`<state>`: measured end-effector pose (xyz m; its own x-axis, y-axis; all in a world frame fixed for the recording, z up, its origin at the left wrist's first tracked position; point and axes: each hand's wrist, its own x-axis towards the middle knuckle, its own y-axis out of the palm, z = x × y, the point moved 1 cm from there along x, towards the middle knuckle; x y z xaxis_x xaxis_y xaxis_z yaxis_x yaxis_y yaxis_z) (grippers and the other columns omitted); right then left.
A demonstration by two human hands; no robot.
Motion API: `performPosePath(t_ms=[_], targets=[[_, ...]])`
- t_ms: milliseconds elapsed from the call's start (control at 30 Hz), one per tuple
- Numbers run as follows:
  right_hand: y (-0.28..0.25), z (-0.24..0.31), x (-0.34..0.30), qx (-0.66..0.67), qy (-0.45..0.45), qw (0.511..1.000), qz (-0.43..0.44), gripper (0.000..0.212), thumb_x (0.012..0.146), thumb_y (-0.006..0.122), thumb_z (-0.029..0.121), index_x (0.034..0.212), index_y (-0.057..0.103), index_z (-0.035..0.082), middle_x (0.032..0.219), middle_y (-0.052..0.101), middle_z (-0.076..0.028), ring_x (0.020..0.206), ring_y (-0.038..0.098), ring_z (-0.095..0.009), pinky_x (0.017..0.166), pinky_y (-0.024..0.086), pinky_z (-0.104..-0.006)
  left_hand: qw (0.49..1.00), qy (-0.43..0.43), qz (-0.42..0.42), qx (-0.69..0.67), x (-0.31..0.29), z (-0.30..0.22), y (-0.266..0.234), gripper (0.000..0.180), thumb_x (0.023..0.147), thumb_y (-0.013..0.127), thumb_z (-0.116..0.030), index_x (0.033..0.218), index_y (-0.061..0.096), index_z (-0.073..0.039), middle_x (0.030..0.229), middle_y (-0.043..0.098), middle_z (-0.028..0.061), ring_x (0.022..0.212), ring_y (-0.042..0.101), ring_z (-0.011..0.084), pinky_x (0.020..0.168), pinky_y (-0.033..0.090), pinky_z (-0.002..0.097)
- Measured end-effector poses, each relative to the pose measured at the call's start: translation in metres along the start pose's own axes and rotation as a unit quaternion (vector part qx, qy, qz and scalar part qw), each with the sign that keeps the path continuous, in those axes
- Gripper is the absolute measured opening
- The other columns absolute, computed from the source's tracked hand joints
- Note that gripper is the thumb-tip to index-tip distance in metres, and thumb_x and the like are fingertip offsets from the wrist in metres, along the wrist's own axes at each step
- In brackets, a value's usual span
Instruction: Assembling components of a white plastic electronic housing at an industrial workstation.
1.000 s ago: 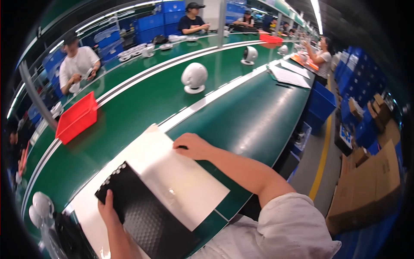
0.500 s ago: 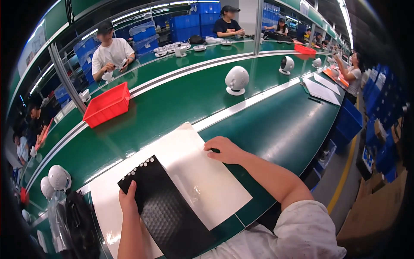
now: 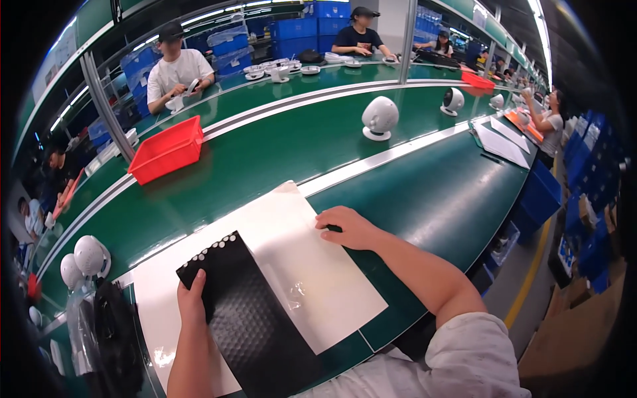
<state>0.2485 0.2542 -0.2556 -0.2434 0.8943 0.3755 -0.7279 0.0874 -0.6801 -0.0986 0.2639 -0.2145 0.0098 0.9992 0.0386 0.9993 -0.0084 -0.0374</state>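
Camera view sits turned further left than one second earlier, so the bench, the line and the hands lie further right in the frame; relative to the sheets, both hands keep their positions. Left hand (image 3: pixel 192 300): holds the black sheet (image 3: pixel 245 312) at its left edge near the far corner, thumb on the upper face, fingers hidden beneath. Right hand (image 3: pixel 350 229): rests at the right edge of the white sheet (image 3: pixel 285 255), fingers loosely curved with a narrow gap to the thumb; whether it grips the edge cannot be told. The black sheet has a dimpled surface and a row of white round pieces (image 3: pixel 213 246) along its far edge. It lies over the white sheet, slanting from the left hand toward the near edge of the green bench (image 3: pixel 418 192). Beyond the white sheet runs the green line, carrying a white domed device (image 3: pixel 380 117) and, further along, a second device (image 3: pixel 452 101). A red bin (image 3: pixel 174 160) stands at the far left of the line, near a co-worker in a white shirt (image 3: pixel 180 71). A clipboard with papers (image 3: pixel 502 144) lies at the far end of the bench.
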Motion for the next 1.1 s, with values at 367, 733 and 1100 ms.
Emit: performPosePath(t_ms=[367,733,1100], targets=[[-0.001,0.009,-0.005,0.007,0.025,0.998,0.052,0.026,0.075,0.058,0.018,0.098,0.056,0.005,0.115,0.049,-0.008,0.116,0.036,-0.025,0.094,0.03,-0.0345,1.0,-0.017,-0.019,-0.008,-0.004,-0.013,0.008,0.041,0.078,0.058,-0.022,0.109,0.047,0.002,0.102,0.054,0.0091,0.093,0.051,0.0168,0.083,0.037,0.0268],[0.005,0.011,-0.002,0.001,0.04,0.996,0.08,0.029,0.078,0.056,0.019,0.103,0.054,0.004,0.121,0.044,-0.01,0.12,0.031,-0.025,0.097,0.027,-0.0339,1.0,-0.009,-0.011,-0.016,-0.001,-0.009,-0.001,0.04,0.079,0.057,-0.02,0.11,0.047,0.002,0.105,0.053,0.0088,0.096,0.05,0.0171,0.085,0.036,0.0268],[0.002,0.009,-0.003,-0.014,0.049,0.996,0.079,0.031,0.078,0.054,0.021,0.104,0.052,0.004,0.122,0.043,-0.011,0.12,0.031,-0.026,0.097,0.027,-0.0346,1.0,-0.014,-0.01,-0.022,-0.001,-0.012,0.005,0.038,0.078,0.058,-0.018,0.109,0.048,0.002,0.102,0.055,0.0088,0.094,0.051,0.0172,0.083,0.037,0.0267]])
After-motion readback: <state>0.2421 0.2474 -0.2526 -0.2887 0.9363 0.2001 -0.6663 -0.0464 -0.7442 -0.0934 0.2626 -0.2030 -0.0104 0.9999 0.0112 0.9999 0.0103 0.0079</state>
